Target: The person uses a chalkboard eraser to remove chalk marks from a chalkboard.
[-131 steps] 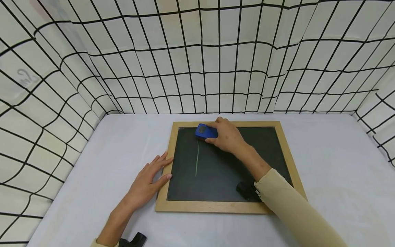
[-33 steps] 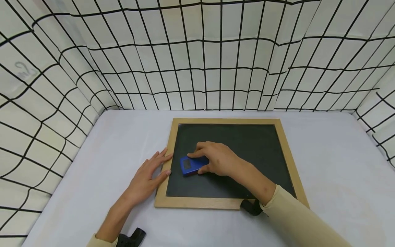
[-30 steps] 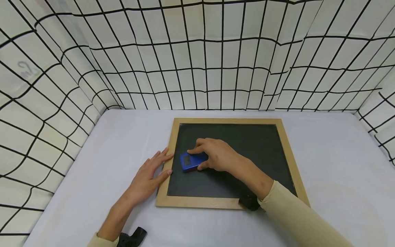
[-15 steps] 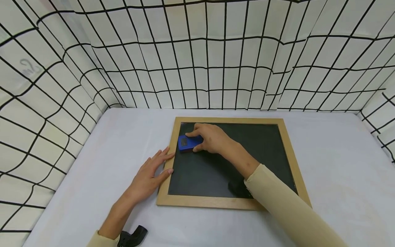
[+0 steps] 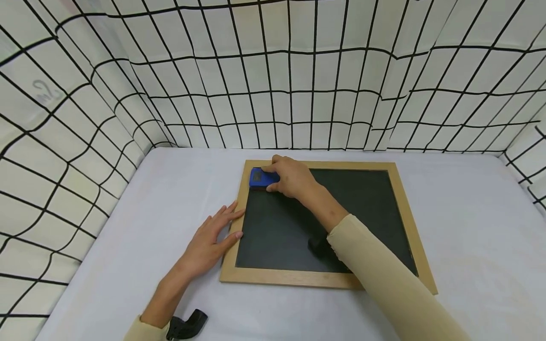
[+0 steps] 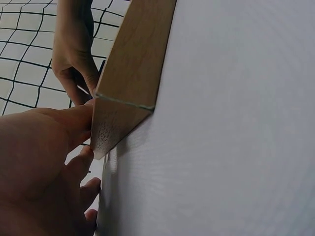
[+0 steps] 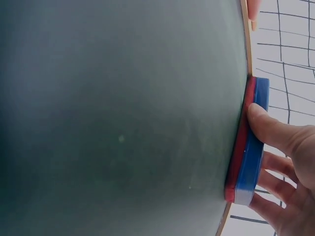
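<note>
My right hand [image 5: 293, 178] grips a blue chalkboard eraser [image 5: 261, 178] at the far left corner of a wood-framed chalkboard [image 5: 324, 218]. In the right wrist view the eraser [image 7: 253, 152] shows a red felt layer against the dark board, thumb on one long side and fingers on the other. Faint smudges show on that surface [image 7: 123, 147]. On the board's left side my left hand [image 5: 209, 241] lies with spread fingers, its fingertips and thumb on the wooden frame [image 5: 230, 253]. From the left wrist, the frame's corner [image 6: 123, 108] appears close up beside that hand [image 6: 39, 162].
The board lies on a white-covered table [image 5: 170, 189]. Behind and at the sides stand white walls with a black wire grid [image 5: 290, 90]. A black wrist camera mount [image 5: 187, 324] sticks out from the left wrist, and another [image 5: 317, 247] hangs under the right sleeve.
The green chalk line seen on the board's left part is gone. My right hand has slid the eraser down, left, then up to the far left corner. My left hand stays on the frame.
</note>
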The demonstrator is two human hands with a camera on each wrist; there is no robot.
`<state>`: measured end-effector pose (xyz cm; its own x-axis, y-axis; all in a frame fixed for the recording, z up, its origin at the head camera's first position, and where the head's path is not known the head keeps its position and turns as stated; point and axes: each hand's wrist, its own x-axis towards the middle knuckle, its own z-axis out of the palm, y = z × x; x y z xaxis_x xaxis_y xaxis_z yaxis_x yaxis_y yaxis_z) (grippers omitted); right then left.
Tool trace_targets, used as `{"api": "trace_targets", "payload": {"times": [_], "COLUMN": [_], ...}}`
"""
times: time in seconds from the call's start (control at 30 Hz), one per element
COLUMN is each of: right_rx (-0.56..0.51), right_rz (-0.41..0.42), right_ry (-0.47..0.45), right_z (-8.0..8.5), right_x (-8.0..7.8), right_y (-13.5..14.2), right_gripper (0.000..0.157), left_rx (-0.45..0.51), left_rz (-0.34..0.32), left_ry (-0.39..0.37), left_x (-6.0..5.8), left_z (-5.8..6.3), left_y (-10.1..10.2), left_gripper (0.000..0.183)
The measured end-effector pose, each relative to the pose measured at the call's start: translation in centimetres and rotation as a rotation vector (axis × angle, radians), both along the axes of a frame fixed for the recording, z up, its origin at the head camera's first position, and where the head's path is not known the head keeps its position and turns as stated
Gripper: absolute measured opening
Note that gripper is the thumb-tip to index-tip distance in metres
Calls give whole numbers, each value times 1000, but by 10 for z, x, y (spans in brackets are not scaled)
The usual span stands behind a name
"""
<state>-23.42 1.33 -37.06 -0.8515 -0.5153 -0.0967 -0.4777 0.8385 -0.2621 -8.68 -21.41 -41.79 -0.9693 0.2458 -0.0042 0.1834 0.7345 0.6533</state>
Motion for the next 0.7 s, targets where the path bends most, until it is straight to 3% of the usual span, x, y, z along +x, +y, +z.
{"api": "trace_targets", "payload": {"times": [0.4,0.7], "right_rx": [-24,-45], "right_rz": [-48,-65], "right_ry": [78,71], "right_z": [-3,-8], "right_x": [-2,2], "right_y": [-5,-3], "right_gripper": [62,63], "left_rx": [-7,12], "left_rz": [4,0], "left_ry": [13,4], "left_x": [-1,0], "left_z": [0,-1], "left_y": [-1,-2], "left_gripper": [56,55]}}
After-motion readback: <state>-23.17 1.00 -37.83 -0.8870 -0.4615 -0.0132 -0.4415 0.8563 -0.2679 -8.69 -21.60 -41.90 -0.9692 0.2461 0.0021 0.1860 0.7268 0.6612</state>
